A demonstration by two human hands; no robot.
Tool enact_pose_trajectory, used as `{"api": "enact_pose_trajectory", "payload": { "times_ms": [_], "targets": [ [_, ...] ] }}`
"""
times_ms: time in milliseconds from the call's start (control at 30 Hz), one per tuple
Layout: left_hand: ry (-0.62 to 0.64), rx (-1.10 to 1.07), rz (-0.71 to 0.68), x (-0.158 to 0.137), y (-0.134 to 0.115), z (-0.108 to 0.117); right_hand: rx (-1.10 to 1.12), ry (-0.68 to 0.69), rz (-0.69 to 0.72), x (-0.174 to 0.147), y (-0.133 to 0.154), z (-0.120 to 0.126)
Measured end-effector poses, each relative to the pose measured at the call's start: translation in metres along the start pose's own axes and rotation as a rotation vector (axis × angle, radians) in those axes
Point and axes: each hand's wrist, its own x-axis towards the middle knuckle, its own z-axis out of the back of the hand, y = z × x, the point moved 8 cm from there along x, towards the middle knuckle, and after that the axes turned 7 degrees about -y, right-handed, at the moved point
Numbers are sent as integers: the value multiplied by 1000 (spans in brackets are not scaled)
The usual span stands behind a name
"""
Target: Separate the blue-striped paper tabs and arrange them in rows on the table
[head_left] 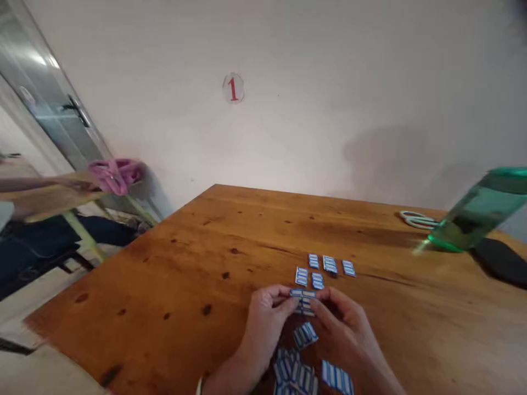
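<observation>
Closest on my feed, a heap of blue-and-white striped pieces [292,370] lies on the wooden table [197,247], with a loose strip [337,377] to its right and a tilted piece [305,335] just beyond. Now I've got the left hand [267,307] and right hand [341,315] pinching opposite sides of a striped block [303,303]; whether it's one piece or two, I can't tell. Past the fingertips I see five small pieces [330,264] in two rows, then a leaning green bottle [477,214], a white cable [418,219], and the wall [296,109] bearing a red "1".
</observation>
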Motion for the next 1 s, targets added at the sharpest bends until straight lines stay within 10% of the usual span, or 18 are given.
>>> {"api": "enact_pose_trajectory", "payload": {
  "times_ms": [1000],
  "targets": [
    [11, -74, 188, -9, 9, -9, -112, -111, 178, -6, 6, 6]
  ]
}}
